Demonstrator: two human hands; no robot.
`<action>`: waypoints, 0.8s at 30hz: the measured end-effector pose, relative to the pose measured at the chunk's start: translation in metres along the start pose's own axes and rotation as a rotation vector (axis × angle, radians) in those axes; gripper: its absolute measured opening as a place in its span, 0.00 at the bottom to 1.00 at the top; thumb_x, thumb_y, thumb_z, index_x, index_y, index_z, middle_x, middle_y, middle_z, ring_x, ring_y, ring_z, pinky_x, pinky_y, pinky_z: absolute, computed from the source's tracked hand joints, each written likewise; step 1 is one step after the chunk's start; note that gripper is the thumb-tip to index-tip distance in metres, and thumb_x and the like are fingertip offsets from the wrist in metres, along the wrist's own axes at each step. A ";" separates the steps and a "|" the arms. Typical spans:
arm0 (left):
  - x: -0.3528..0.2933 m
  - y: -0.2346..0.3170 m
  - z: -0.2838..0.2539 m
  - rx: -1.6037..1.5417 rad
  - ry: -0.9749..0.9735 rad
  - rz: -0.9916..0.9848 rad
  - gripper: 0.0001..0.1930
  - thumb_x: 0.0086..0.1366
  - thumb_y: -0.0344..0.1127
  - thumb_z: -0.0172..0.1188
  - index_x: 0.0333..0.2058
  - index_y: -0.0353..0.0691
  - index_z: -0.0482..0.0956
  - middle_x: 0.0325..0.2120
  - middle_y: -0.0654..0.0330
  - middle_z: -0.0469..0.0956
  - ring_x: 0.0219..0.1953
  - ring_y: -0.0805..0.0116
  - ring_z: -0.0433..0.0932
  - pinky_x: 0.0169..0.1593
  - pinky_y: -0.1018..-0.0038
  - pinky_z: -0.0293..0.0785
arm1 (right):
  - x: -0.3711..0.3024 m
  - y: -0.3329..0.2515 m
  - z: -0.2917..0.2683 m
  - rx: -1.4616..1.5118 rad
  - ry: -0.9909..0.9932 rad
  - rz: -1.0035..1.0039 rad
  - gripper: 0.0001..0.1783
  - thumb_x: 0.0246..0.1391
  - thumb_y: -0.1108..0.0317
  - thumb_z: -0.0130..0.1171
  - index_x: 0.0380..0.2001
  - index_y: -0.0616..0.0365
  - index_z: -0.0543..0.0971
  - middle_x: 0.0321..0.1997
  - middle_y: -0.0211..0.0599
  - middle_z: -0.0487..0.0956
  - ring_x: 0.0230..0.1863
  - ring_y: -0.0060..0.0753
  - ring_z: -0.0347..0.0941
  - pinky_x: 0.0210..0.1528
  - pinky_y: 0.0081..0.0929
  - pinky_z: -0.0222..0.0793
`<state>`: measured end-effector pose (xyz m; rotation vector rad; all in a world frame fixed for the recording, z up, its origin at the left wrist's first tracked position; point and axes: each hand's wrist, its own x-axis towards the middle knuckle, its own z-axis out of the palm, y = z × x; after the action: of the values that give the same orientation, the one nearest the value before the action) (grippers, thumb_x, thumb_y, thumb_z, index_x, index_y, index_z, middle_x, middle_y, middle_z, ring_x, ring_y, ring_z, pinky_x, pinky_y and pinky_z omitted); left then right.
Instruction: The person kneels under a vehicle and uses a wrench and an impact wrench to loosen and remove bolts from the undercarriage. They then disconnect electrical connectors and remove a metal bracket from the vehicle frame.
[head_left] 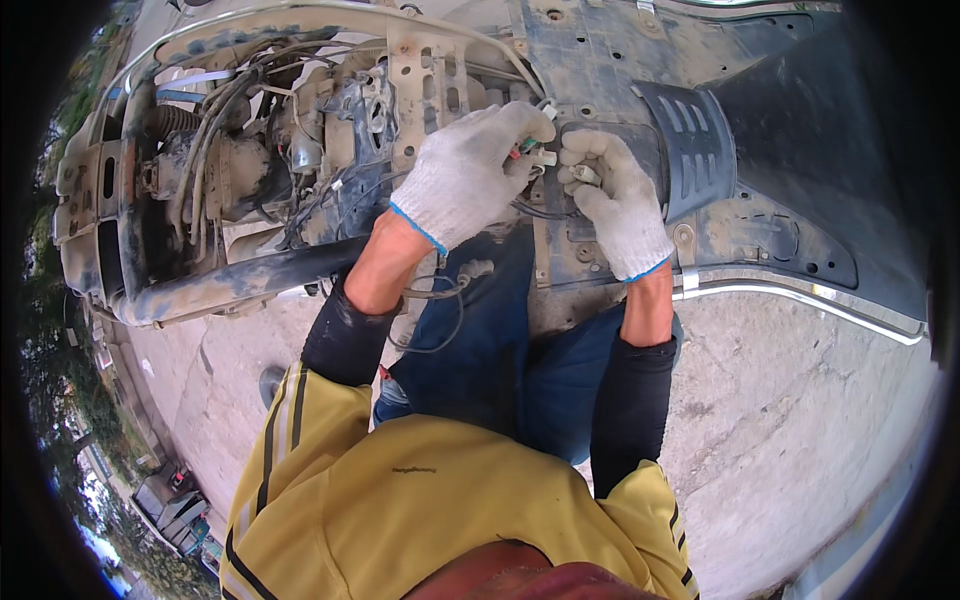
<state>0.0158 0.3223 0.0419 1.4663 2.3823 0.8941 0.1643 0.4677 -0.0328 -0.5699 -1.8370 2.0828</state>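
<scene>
My left hand (470,175), in a white knitted glove with a blue cuff, is closed over the middle of a stripped vehicle frame (340,255). A white wire connector (543,158) with coloured wires juts out between its thumb and fingers. Facing it from the right, my gloved right hand (620,195) pinches a small pale plug connector (585,174) in its fingertips. The two connectors are close but apart. Below the hands, dark cables (545,213) cross the frame. Another light grey connector (476,269) hangs on looped cables by my left wrist. The palms hide part of the wiring.
On the left, bundled hoses and cables (205,150) run among dusty metal parts. A black plastic cover (820,140) and a vented panel (690,140) lie to the right. A chromed rail (800,297) edges the frame. Concrete ground (770,400) surrounds my legs in blue trousers.
</scene>
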 end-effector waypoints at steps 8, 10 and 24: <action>0.001 0.001 0.000 0.003 -0.001 0.010 0.16 0.62 0.26 0.63 0.49 0.46 0.81 0.32 0.53 0.81 0.36 0.52 0.83 0.44 0.60 0.80 | 0.001 -0.006 0.000 0.150 0.086 0.040 0.25 0.62 0.88 0.47 0.62 0.65 0.72 0.56 0.47 0.80 0.57 0.37 0.81 0.61 0.31 0.78; 0.001 0.002 -0.001 0.009 -0.015 -0.005 0.13 0.64 0.31 0.65 0.47 0.45 0.81 0.33 0.54 0.82 0.38 0.52 0.84 0.45 0.60 0.80 | 0.002 -0.006 0.000 0.142 0.110 0.069 0.26 0.62 0.88 0.48 0.63 0.65 0.72 0.57 0.48 0.81 0.56 0.37 0.82 0.61 0.30 0.78; -0.001 -0.002 0.002 0.037 0.024 0.012 0.16 0.62 0.26 0.64 0.48 0.47 0.82 0.30 0.56 0.80 0.34 0.54 0.83 0.42 0.60 0.80 | -0.003 -0.025 -0.003 -0.211 0.167 0.261 0.13 0.67 0.66 0.62 0.50 0.60 0.85 0.33 0.31 0.81 0.28 0.19 0.73 0.33 0.23 0.71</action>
<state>0.0159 0.3222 0.0388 1.4931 2.4216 0.8799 0.1675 0.4723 -0.0085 -1.0549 -1.9853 1.9336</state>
